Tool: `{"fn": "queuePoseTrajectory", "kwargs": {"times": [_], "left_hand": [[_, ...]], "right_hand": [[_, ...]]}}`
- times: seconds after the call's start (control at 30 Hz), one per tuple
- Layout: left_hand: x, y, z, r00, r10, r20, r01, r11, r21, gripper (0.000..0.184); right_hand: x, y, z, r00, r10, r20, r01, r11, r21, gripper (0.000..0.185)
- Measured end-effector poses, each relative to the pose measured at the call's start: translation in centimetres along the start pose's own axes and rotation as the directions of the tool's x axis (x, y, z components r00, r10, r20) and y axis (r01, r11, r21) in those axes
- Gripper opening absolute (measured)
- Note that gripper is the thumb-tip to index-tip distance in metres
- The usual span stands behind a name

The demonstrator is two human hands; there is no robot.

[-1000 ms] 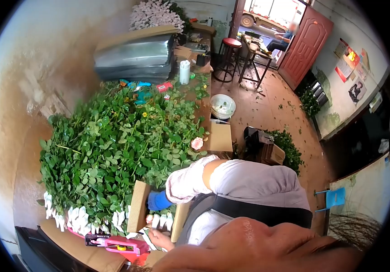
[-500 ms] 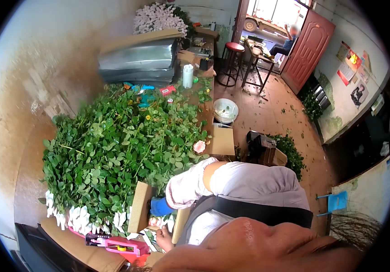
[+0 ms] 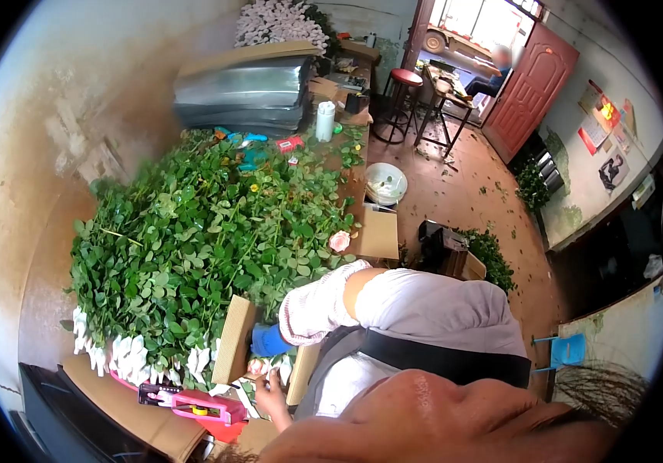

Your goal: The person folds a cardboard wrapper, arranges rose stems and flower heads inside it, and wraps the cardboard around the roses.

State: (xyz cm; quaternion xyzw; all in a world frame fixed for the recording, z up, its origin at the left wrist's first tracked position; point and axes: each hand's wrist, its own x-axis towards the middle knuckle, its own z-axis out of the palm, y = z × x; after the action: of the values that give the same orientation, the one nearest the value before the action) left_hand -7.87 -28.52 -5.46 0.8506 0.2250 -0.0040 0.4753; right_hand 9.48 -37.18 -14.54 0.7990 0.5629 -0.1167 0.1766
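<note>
Between two upright cardboard pieces, the left one ribbed (image 3: 234, 339), lie white-wrapped flower heads and a pinkish bloom (image 3: 256, 366). My left hand (image 3: 271, 397), bare, reaches in from below with its fingers drawn together at the bloom; what they grip is too small to make out. My right arm, in a pink-striped sleeve (image 3: 317, 310), comes from the right and ends in a blue cuff or glove (image 3: 269, 340) beside the ribbed cardboard. The fingers of my right hand are hidden. Beyond the cardboard spreads a large heap of leafy green stems (image 3: 192, 247), white-wrapped heads (image 3: 127, 356) along its near edge.
A pink holder (image 3: 212, 407) with a phone (image 3: 154, 394) lies at the lower left. Past the stems are stacked grey sheets (image 3: 242, 96) and a white bottle (image 3: 325, 122). A basin (image 3: 385, 184), cardboard box and red stool (image 3: 406, 77) stand right. A person sits by the doorway.
The fingers of my left hand have moved up to the pinkish bloom, which shows more than at first. My right arm stays nearly in place. The view has shifted slightly.
</note>
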Motion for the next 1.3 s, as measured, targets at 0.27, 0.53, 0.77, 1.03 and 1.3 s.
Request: {"fn": "queuePoseTrajectory", "kwargs": {"times": [0.27, 0.53, 0.77, 1.03, 1.3], "left_hand": [[0.8, -9.3, 2.2, 0.988, -0.075, -0.137, 0.019, 0.928, -0.373, 0.025], [-3.1, -8.3, -0.4, 0.996, -0.077, -0.034, 0.065, 0.961, -0.27, 0.023], [-0.2, -2.8, -0.6, 0.955, -0.043, 0.293, 0.069, 0.995, -0.078, 0.03], [0.8, -5.9, 1.7, 0.923, -0.192, 0.335, 0.353, 0.769, -0.532, 0.018], [-4.0, 0.7, 2.9, 0.749, -0.59, -0.304, 0.047, 0.503, -0.863, 0.028]], "right_hand": [[-2.9, 1.2, -3.8, 1.0, -0.004, 0.027, 0.005, 1.0, -0.027, 0.016], [-4.1, 4.5, -6.4, 0.979, -0.182, 0.091, 0.157, 0.96, 0.233, 0.027], [-7.5, 3.4, -7.1, 0.945, -0.224, -0.239, 0.325, 0.73, 0.601, 0.023], [-8.0, 2.7, -2.9, 0.859, -0.415, -0.299, 0.469, 0.872, 0.138, 0.015], [-9.9, 4.0, -2.9, 0.838, -0.295, -0.459, 0.506, 0.736, 0.45, 0.017]]}}
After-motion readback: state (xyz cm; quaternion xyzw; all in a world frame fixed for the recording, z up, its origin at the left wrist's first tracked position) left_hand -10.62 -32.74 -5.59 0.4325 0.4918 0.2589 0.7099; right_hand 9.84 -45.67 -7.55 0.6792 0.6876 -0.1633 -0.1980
